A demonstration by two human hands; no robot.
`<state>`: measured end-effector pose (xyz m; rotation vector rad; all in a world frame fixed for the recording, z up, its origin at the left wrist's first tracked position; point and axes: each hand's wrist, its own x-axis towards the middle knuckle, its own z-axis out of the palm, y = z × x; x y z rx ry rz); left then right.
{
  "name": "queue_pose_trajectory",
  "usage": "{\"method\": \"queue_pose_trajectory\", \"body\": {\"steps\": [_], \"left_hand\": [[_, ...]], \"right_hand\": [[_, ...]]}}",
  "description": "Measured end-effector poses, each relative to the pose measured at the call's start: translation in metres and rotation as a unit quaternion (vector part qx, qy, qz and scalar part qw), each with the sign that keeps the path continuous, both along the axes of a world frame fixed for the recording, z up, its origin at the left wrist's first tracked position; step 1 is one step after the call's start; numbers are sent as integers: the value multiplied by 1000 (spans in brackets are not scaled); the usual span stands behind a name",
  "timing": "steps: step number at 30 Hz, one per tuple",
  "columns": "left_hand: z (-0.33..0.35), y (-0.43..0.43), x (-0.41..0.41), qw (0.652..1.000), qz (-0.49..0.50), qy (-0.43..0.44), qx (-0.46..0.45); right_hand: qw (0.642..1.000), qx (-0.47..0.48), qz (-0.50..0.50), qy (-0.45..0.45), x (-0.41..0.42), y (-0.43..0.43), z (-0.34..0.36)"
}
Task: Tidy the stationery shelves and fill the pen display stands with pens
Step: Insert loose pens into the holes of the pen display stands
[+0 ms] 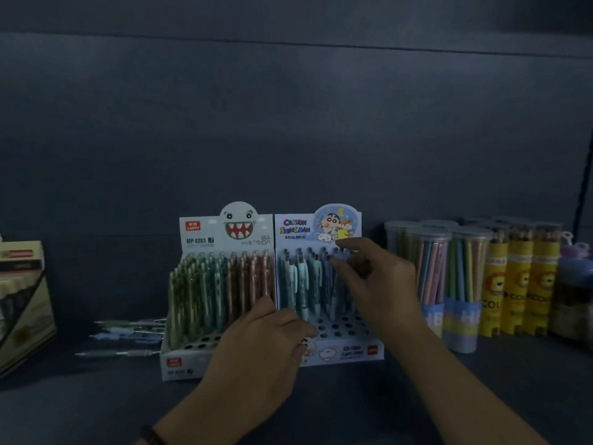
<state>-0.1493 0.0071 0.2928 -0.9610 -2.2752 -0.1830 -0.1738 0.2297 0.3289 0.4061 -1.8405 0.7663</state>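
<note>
Two pen display stands sit side by side on a dark shelf. The left stand [192,361] has a shark-face card and holds several green and brown pens [221,290]. The right stand [349,350] has a cartoon card, several pale blue pens [301,284] at the back, and empty holes in front. My left hand [260,345] rests on the front between both stands, fingers on the right stand's hole panel. My right hand [375,284] hovers over the right stand's pens with fingers spread, fingertips at the pen tops. Loose pens [128,332] lie left of the stands.
Clear tubes of pencils [433,274] and yellow lion-print pencil tubes [519,290] stand to the right. A purple item [574,268] is at the far right. A cardboard display box [22,303] stands at the left edge. The dark back wall rises behind.
</note>
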Motion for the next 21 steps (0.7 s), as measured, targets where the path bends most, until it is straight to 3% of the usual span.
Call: {"method": "queue_pose_trajectory", "body": {"steps": [13, 17, 21], "left_hand": [[1, -4, 0, 994, -57, -51, 78], [-1, -7, -3, 994, -68, -31, 77], [12, -15, -3, 986, -102, 9, 132]], "right_hand": [[997, 31, -13, -70, 8, -7, -6], [997, 44, -18, -67, 8, -8, -9], [997, 61, -49, -21, 13, -12, -9]]}}
